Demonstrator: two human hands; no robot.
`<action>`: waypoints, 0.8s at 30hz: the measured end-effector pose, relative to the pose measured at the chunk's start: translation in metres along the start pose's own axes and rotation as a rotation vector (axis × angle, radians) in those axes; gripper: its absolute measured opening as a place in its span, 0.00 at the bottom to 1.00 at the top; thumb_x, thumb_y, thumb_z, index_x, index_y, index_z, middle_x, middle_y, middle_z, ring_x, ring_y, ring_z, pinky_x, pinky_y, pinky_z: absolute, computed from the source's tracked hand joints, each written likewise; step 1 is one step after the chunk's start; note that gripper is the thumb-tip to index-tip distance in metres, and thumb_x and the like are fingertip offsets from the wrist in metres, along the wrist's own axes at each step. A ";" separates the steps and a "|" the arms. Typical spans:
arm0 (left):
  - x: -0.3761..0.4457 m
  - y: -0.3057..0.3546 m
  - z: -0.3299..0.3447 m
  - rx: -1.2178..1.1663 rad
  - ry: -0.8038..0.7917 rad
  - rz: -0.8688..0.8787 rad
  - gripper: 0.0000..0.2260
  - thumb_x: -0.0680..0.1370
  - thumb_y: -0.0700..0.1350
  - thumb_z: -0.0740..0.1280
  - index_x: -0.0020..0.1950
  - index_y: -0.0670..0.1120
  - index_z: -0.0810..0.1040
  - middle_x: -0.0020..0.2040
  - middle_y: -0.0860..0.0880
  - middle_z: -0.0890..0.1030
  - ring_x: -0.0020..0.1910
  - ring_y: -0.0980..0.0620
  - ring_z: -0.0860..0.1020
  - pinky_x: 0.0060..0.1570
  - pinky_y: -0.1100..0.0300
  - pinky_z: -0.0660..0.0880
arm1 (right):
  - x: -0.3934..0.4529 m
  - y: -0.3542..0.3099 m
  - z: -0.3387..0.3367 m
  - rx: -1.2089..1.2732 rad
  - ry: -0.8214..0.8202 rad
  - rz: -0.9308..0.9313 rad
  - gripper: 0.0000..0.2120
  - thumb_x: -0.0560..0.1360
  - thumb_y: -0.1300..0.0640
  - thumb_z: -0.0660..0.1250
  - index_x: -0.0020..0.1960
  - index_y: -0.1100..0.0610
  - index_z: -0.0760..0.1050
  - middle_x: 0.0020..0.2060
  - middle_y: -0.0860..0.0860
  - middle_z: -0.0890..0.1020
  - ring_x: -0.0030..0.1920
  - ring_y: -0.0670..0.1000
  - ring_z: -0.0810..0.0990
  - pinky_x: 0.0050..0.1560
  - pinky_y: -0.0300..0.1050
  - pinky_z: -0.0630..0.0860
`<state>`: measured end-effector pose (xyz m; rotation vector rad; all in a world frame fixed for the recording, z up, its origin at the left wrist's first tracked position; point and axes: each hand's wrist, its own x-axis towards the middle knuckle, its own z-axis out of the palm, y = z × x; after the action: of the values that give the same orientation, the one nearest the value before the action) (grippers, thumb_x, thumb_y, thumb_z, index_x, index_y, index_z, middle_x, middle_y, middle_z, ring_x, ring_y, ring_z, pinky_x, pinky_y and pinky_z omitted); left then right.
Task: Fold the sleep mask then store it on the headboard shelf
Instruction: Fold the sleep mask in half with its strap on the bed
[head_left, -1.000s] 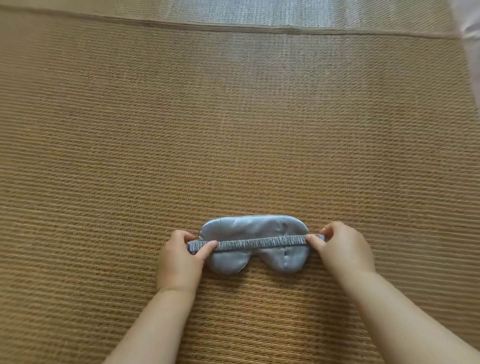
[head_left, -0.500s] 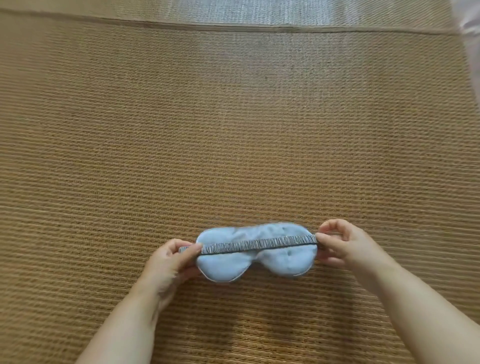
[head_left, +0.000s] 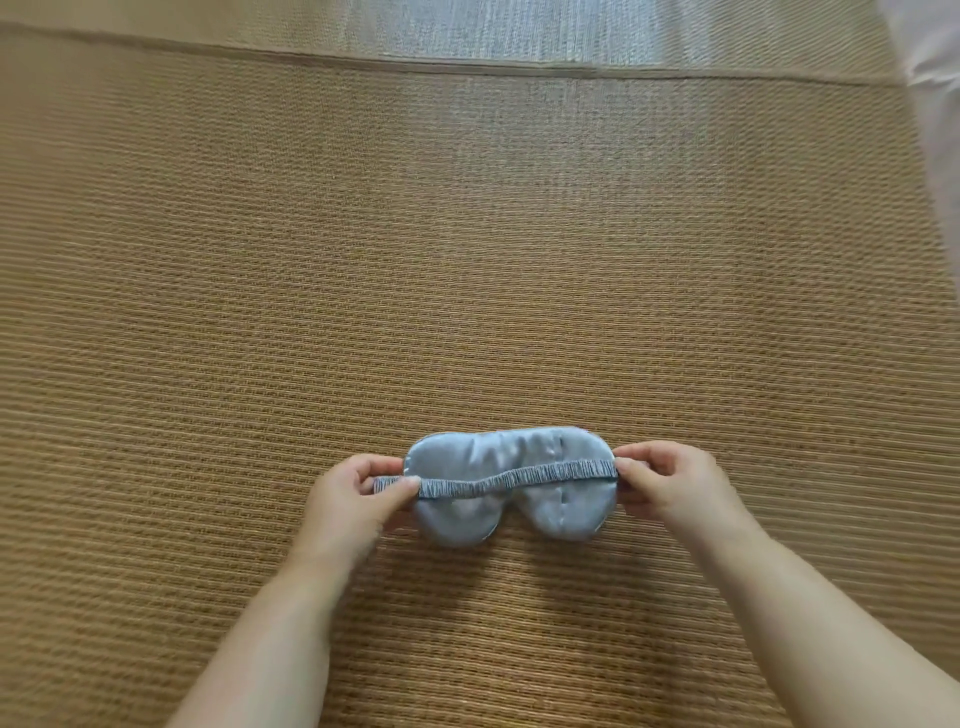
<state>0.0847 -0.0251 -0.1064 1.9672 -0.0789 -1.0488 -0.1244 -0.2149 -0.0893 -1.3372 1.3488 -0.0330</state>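
Satin sleep mask (head_left: 511, 486) ends pinched by left hand (head_left: 347, 503), right hand (head_left: 670, 484), woven mat (head_left: 467, 260) bare around.

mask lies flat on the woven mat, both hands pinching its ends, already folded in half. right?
Not folded. The head view shows the sleep mask spread full width on the woven mat, both eye lobes showing and the strap stretched across it. The left hand and right hand do pinch its ends.

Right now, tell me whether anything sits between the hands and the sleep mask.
Nothing visible does. The left hand and right hand each already pinch an end of the elastic strap across the sleep mask, over the woven mat. The headboard shelf is out of view.
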 end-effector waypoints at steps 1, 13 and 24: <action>-0.004 0.007 0.003 -0.019 0.014 0.020 0.08 0.68 0.37 0.74 0.45 0.45 0.80 0.38 0.45 0.85 0.37 0.51 0.84 0.35 0.60 0.80 | -0.004 -0.007 0.000 -0.009 0.008 -0.033 0.05 0.73 0.60 0.67 0.47 0.58 0.81 0.38 0.57 0.85 0.39 0.54 0.84 0.37 0.44 0.82; -0.056 0.051 0.074 0.009 -0.025 0.224 0.04 0.71 0.42 0.72 0.41 0.52 0.82 0.37 0.50 0.85 0.39 0.53 0.83 0.44 0.50 0.82 | -0.043 -0.051 0.032 -0.152 -0.027 -0.287 0.06 0.72 0.57 0.68 0.47 0.52 0.81 0.38 0.45 0.83 0.40 0.42 0.81 0.42 0.34 0.77; -0.067 0.056 0.075 -0.119 -0.118 0.258 0.14 0.80 0.47 0.54 0.48 0.52 0.79 0.43 0.51 0.85 0.42 0.59 0.82 0.35 0.64 0.78 | -0.042 -0.042 0.031 0.170 -0.144 -0.124 0.08 0.75 0.60 0.63 0.47 0.52 0.80 0.42 0.51 0.85 0.43 0.47 0.84 0.42 0.39 0.81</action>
<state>0.0079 -0.0816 -0.0422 1.7343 -0.3194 -0.9750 -0.0894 -0.1810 -0.0431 -1.2530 1.1158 -0.1300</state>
